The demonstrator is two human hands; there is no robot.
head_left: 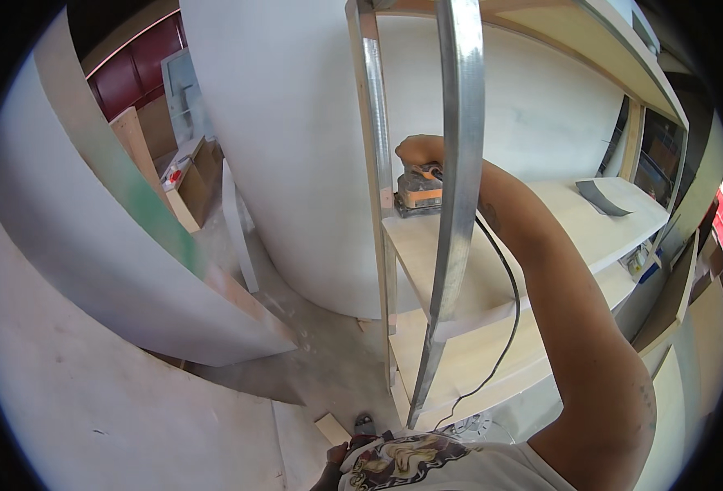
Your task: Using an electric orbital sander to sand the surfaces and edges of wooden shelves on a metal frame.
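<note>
My right arm reaches forward past an upright metal stud [460, 123]. Its hand [420, 150] is closed over the top of a black and orange power sander [420, 193]. The sander rests at the far left end of a pale wooden shelf board [533, 221], next to the wooden upright. A black cord [510, 327] trails from it, down past the lower shelf. My left hand [337, 453] hangs low beside my body, small and partly hidden, beside a short pale wood piece [334, 429]; whether it touches that piece I cannot tell.
A grey curved sheet [603, 199], perhaps sandpaper, lies on the shelf's right part. Large curved white panels [280, 147] stand on the left and ahead. Boards [676, 303] lean at the right. A white-topped wooden box [194, 180] stands at the back left.
</note>
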